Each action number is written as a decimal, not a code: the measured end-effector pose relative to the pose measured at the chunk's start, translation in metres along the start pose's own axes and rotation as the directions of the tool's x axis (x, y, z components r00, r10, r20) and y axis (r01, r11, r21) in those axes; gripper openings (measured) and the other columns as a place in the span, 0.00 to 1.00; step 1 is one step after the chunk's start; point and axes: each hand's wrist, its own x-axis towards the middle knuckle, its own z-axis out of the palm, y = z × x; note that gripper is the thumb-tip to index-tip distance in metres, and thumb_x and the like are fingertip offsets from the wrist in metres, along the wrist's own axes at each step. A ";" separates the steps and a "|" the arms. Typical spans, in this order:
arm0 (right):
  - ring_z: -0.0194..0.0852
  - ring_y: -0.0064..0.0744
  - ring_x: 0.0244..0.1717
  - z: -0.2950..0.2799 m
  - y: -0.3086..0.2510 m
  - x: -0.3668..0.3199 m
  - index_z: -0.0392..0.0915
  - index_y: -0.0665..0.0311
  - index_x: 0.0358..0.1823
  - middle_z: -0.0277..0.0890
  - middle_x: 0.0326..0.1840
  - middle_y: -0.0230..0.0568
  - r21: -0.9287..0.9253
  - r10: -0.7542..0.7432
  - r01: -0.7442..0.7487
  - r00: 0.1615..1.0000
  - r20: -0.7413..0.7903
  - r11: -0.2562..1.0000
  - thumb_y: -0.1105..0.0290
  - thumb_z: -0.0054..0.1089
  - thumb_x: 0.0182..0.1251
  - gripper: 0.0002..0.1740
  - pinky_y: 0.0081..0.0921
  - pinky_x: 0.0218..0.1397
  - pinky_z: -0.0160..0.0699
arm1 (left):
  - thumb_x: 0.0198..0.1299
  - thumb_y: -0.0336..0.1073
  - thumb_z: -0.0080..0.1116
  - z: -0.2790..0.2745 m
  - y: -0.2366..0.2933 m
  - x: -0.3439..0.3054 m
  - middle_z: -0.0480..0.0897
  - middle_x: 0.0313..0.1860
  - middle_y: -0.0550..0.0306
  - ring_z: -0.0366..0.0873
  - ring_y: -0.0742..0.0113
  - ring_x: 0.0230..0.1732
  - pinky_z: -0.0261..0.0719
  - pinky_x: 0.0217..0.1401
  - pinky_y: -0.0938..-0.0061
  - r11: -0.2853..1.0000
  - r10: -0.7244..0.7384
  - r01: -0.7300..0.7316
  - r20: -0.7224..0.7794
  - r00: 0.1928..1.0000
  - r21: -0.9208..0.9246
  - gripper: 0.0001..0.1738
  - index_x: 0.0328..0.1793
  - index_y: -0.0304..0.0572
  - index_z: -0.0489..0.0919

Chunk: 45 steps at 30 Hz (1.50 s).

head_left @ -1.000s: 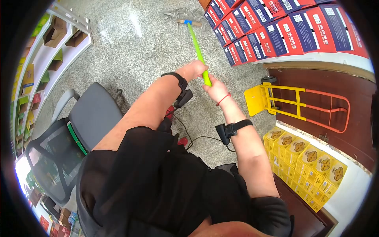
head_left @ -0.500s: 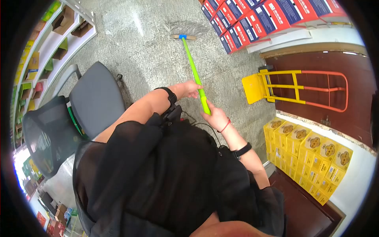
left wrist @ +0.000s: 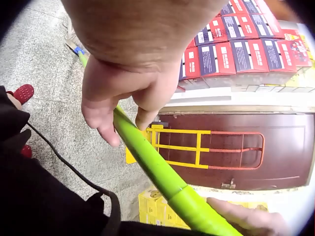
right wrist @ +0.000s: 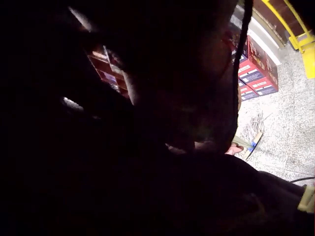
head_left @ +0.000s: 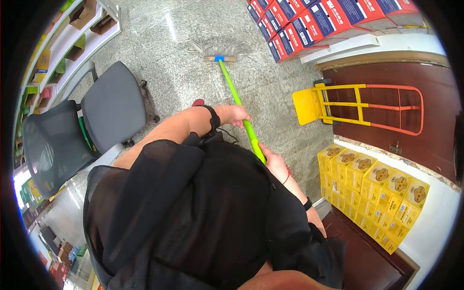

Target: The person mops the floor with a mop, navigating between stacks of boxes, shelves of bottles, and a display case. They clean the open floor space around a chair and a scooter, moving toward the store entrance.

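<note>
Two-handed grip on a mop (head_left: 232, 86): the left hand (head_left: 238, 116) has its fingers curled round the green pole partway down, and the right hand (head_left: 275, 166) holds it near the butt end, close to the black top (head_left: 212, 193). The right wrist view is mostly dark, so how tightly the right fingers close cannot be told. From the grip the pole's long axis runs forward from the body, slanting slightly left; a push or pull would presumably act along this line. The left hand is the nearer to the mop's head, which lies well apart from it, ahead on the speckled floor (head_left: 179, 72). The pole is bright green and straight; a blue clamp (head_left: 219, 58) joins it to a wooden crossbar (head_left: 229, 59), beyond which grey strands (head_left: 217, 47) fan outward.
</note>
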 end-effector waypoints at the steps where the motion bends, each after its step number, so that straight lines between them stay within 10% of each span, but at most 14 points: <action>1: 0.74 0.55 0.39 -0.002 -0.002 0.006 0.62 0.67 0.59 0.73 0.36 0.61 0.001 0.000 0.000 1.000 0.003 1.000 0.65 0.59 0.51 0.33 0.38 0.41 0.73 | 0.54 0.45 0.56 -0.005 0.002 0.002 0.78 0.25 0.52 0.76 0.69 0.20 0.65 0.16 0.76 1.000 0.003 -0.003 -0.012 1.000 0.010 0.18 0.35 0.34 0.76; 22: 0.75 0.55 0.37 -0.073 -0.089 0.470 0.64 0.63 0.58 0.75 0.35 0.59 -0.125 -0.048 0.022 0.978 -0.203 0.992 0.62 0.58 0.48 0.33 0.40 0.43 0.74 | 0.53 0.45 0.56 -0.386 0.182 0.083 0.79 0.30 0.42 0.78 0.55 0.26 0.76 0.27 0.64 0.978 0.181 -0.210 -0.460 0.869 -0.012 0.22 0.35 0.25 0.77; 26: 0.74 0.54 0.40 -0.097 -0.109 0.529 0.65 0.61 0.58 0.75 0.36 0.58 -0.132 0.028 -0.054 0.981 -0.192 0.990 0.62 0.57 0.48 0.31 0.40 0.45 0.73 | 0.51 0.44 0.57 -0.429 0.207 0.104 0.75 0.21 0.49 0.72 0.61 0.17 0.68 0.16 0.69 0.961 0.262 -0.268 -0.530 0.806 0.067 0.20 0.33 0.27 0.75; 31: 0.74 0.54 0.41 -0.112 -0.120 0.542 0.65 0.59 0.57 0.75 0.37 0.57 -0.168 -0.003 -0.028 0.984 -0.179 0.985 0.62 0.56 0.49 0.30 0.41 0.46 0.72 | 0.50 0.45 0.58 -0.431 0.223 0.090 0.75 0.22 0.48 0.71 0.62 0.16 0.68 0.16 0.69 0.946 0.271 -0.325 -0.560 0.783 0.004 0.22 0.33 0.26 0.74; 33: 0.74 0.54 0.41 -0.105 -0.113 0.538 0.65 0.58 0.57 0.75 0.37 0.57 -0.182 0.004 -0.036 0.986 -0.169 0.983 0.61 0.56 0.49 0.30 0.41 0.46 0.72 | 0.49 0.49 0.57 -0.425 0.223 0.082 0.79 0.29 0.41 0.79 0.53 0.33 0.76 0.36 0.65 0.977 0.211 -0.174 -0.555 0.805 0.120 0.23 0.33 0.29 0.79; 37: 0.73 0.55 0.40 -0.080 -0.107 0.505 0.63 0.58 0.58 0.75 0.36 0.56 -0.162 0.017 -0.030 0.996 -0.084 0.986 0.61 0.56 0.49 0.31 0.42 0.45 0.72 | 0.46 0.49 0.59 -0.396 0.188 0.088 0.79 0.32 0.40 0.78 0.49 0.33 0.76 0.39 0.65 0.967 0.241 -0.145 -0.567 0.787 0.210 0.24 0.35 0.30 0.77; 40: 0.73 0.54 0.42 -0.057 -0.101 0.464 0.63 0.61 0.58 0.74 0.38 0.58 -0.171 0.049 -0.047 0.999 0.003 0.984 0.60 0.58 0.49 0.33 0.40 0.46 0.72 | 0.47 0.42 0.59 -0.359 0.148 0.084 0.77 0.31 0.46 0.75 0.62 0.26 0.72 0.21 0.68 0.967 0.244 -0.137 -0.626 0.741 0.214 0.29 0.51 0.27 0.69; 45: 0.75 0.53 0.38 -0.026 -0.098 0.369 0.56 0.67 0.58 0.76 0.35 0.55 -0.132 -0.071 0.100 0.976 0.207 0.986 0.59 0.59 0.48 0.36 0.40 0.43 0.74 | 0.49 0.37 0.58 -0.264 0.089 0.021 0.75 0.33 0.49 0.74 0.62 0.27 0.74 0.22 0.68 0.953 0.128 -0.257 -0.556 0.821 -0.160 0.38 0.64 0.33 0.55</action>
